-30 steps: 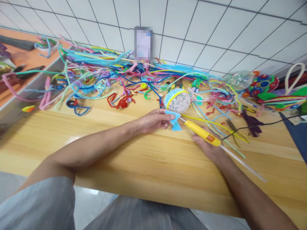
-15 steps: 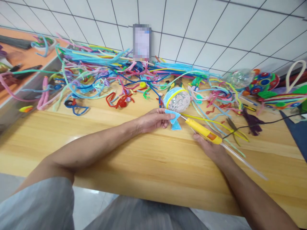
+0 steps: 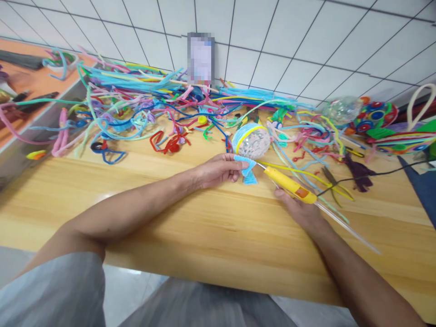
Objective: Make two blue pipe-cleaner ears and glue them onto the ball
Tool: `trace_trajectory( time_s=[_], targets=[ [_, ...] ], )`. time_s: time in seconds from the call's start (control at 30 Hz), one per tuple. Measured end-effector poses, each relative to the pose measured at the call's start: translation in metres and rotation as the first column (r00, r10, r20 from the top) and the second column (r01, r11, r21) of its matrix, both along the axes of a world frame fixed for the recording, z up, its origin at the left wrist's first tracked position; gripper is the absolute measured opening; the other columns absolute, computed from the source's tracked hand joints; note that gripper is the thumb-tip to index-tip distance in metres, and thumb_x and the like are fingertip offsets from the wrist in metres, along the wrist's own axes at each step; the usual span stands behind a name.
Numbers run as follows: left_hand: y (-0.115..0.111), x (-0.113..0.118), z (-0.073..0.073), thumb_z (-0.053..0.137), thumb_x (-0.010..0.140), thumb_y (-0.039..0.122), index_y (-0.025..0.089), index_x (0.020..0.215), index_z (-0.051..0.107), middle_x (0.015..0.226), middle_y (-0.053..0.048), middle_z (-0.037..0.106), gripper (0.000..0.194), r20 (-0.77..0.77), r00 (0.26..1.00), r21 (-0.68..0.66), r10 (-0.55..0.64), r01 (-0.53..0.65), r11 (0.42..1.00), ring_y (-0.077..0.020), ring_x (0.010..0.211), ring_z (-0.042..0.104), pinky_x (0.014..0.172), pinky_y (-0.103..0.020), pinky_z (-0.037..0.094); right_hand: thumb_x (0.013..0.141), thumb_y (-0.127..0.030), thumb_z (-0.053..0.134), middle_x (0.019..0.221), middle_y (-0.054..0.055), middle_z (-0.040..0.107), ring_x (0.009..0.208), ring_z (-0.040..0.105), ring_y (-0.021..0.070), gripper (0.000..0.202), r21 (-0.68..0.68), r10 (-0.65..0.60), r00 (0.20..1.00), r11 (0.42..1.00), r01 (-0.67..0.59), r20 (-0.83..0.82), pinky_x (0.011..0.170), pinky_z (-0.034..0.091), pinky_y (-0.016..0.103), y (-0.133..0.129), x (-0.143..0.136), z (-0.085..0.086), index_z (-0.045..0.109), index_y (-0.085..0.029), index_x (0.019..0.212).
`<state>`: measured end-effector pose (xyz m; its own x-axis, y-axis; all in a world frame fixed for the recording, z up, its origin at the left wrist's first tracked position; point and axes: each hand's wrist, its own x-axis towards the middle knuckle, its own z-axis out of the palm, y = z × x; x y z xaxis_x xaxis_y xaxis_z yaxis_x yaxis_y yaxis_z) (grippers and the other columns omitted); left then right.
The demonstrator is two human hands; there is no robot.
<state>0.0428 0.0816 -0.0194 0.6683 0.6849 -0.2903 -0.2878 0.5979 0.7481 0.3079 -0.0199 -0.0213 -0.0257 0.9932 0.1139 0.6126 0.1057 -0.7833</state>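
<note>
Fingers of my left hand (image 3: 221, 170) pinch a light blue fuzzy piece (image 3: 244, 166), which has a second flared part hanging below. My right hand (image 3: 301, 209) is wrapped round a yellow glue gun (image 3: 289, 184) with a clear glue stick (image 3: 347, 227) out of its back end. The gun's metal tip points left and meets, or nearly meets, the blue piece's right edge. Just behind my left fingertips sits a clear sparkly ball (image 3: 255, 143) with light blue and yellow strips around one side.
Many coloured pipe cleaners (image 3: 136, 81) lie along the wall. Pliers (image 3: 332, 186), a purple bundle (image 3: 359, 175) and the gun's black cord are at the right. Decorated balls (image 3: 376, 116) stand at the back right, a phone (image 3: 200, 59) against the wall. An orange surface (image 3: 27, 77) is at the left.
The glue gun's tip has shifted very slightly right, and my right hand with it. My left hand holds the blue piece as before.
</note>
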Motion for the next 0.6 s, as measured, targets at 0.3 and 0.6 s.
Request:
trace_trajectory(
  time_s=[0.3, 0.6],
  targets=[
    [0.0, -0.001, 0.004, 0.097, 0.071, 0.026, 0.009, 0.083, 0.074, 0.066, 0.001, 0.068, 0.03, -0.018, 1.0, -0.013, 0.012, -0.012, 1.0, -0.0035, 0.047, 0.053, 0.049, -0.018, 0.043, 0.091, -0.045, 0.07, 0.07, -0.003, 0.061, 0.062, 0.057, 0.0172, 0.022, 0.04, 0.084, 0.996, 0.996, -0.084, -0.012, 0.058, 0.044, 0.032, -0.001, -0.002, 0.006, 0.061, -0.027, 0.082],
    [0.0, -0.001, 0.006, 0.094, 0.075, 0.022, 0.009, 0.082, 0.074, 0.062, 0.002, 0.065, 0.026, -0.003, 1.0, -0.044, 0.017, -0.017, 0.999, -0.0041, 0.046, 0.053, 0.048, -0.017, 0.042, 0.092, -0.043, 0.068, 0.07, -0.003, 0.061, 0.061, 0.054, 0.0162, 0.021, 0.015, 0.139, 0.989, 0.99, -0.14, 0.039, 0.059, 0.041, 0.031, -0.002, -0.008, 0.014, 0.061, -0.027, 0.082]
  ],
)
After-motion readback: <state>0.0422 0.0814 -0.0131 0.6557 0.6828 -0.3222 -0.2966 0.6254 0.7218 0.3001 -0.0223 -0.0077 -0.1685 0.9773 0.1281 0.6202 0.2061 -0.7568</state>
